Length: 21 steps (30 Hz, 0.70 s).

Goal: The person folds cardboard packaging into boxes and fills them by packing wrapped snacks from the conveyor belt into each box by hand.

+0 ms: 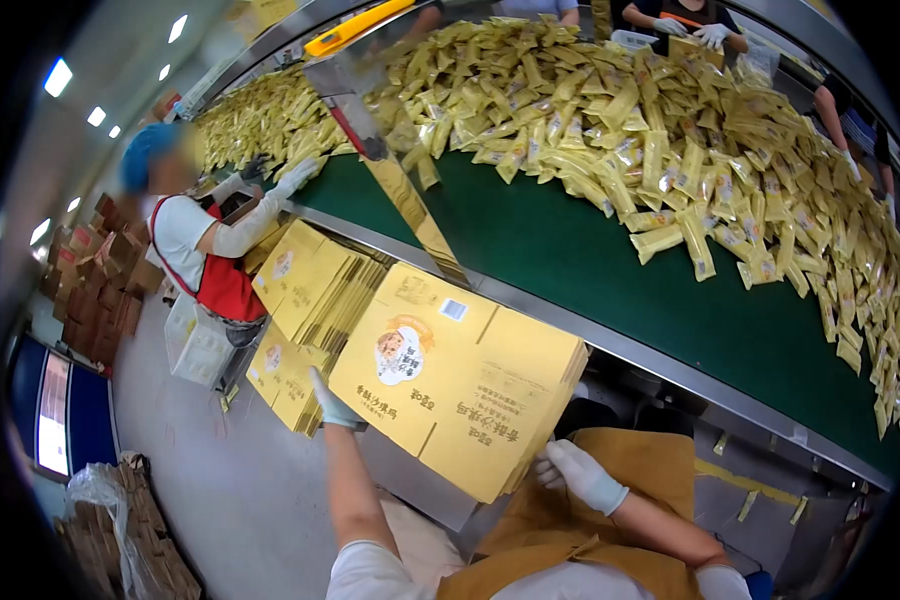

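A stack of flat yellow printed cartons (450, 385) lies in front of me, beside the conveyor's edge. My left hand (334, 402), in a pale glove, is upright against the stack's left edge, its fingers partly hidden by the cartons. At the stack's lower right corner is my right hand (580, 475), gloved too, its fingers bent round the carton edges. More folded cartons (310, 280) stand just left of this stack, with another bundle (282, 380) below them.
Many yellow packets (610, 120) are heaped on the green conveyor (570, 235). A clear panel (390, 180) rises over it. A co-worker (195, 230) in a red apron stands left, near a white crate (198, 340). Other people's gloved hands (690, 30) are across the belt.
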Tool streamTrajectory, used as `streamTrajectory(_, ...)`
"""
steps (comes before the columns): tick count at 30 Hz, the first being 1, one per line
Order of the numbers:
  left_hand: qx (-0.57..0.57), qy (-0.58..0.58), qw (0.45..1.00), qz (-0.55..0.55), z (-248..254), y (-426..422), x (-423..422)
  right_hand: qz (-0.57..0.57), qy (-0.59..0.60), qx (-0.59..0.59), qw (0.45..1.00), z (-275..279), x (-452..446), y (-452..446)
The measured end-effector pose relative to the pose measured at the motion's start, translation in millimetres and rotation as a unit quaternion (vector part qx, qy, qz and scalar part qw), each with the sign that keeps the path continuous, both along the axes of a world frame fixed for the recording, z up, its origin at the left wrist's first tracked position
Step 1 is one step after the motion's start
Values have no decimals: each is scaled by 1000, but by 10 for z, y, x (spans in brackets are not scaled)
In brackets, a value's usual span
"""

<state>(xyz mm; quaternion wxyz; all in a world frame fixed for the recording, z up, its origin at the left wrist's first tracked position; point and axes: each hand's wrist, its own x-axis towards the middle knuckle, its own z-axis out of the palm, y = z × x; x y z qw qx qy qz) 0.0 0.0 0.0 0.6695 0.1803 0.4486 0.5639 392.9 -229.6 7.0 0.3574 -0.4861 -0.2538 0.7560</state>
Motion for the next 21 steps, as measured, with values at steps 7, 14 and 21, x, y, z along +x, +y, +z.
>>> streamTrajectory(7, 89, 318, 932, -147, 339, 380, -201, -162, 97, -15, 982, 374, -292, -124)
streamTrajectory(14, 32, 366, 908, -200, 322, 484, -252, -240, 227, -28, 943, 411, -396, -193)
streamTrajectory(21, 17, 339, 922, -186, 166, 499, -307, -267, 245, -46, 931, 421, -398, -322)
